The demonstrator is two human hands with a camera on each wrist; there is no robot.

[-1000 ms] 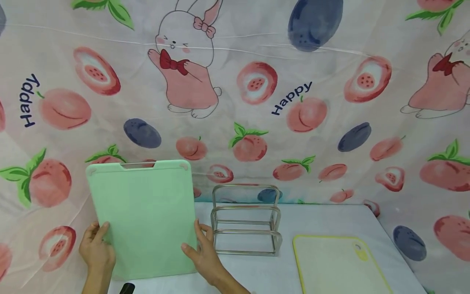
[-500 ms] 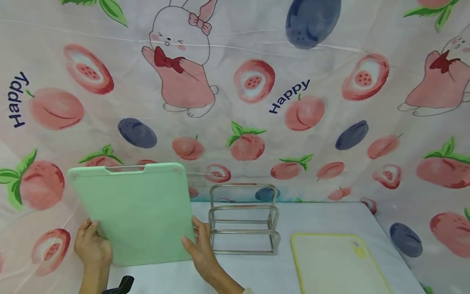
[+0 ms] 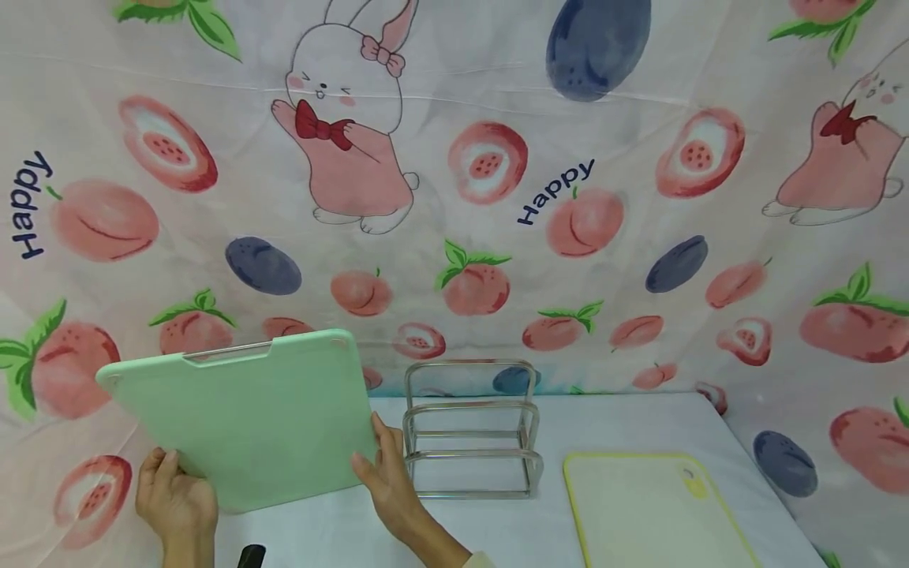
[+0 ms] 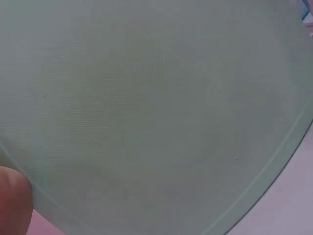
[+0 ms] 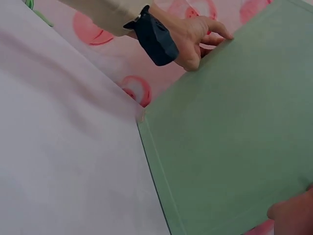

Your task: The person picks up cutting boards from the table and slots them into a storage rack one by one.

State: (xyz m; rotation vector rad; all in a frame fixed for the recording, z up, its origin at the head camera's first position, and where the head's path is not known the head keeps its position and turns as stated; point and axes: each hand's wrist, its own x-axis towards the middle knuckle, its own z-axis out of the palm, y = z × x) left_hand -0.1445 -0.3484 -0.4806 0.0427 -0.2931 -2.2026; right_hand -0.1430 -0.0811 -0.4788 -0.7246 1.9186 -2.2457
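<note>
A green cutting board [image 3: 263,418] with a handle slot in its top edge is held up between both hands, tilted, left of the metal rack. My left hand [image 3: 177,497] grips its left edge, and in the right wrist view that hand [image 5: 190,41] is seen from across the board. On the opposite edge my right hand [image 3: 390,481] pinches the board, thumb on the near face. The board [image 4: 146,117] fills most of the left wrist view, with a fingertip at the lower left. Fingers behind the board are hidden.
A metal wire rack [image 3: 472,454] with several upright loops stands on the white-covered table [image 3: 611,422]. To its right lies a pale cutting board with a yellow rim [image 3: 653,505]. A cloth printed with peaches and rabbits [image 3: 490,260] hangs behind.
The green cutting board has tipped: its top edge has moved lower and its upper left corner has swung left and down. Both hands have kept their hold, the left hand shifting slightly left.
</note>
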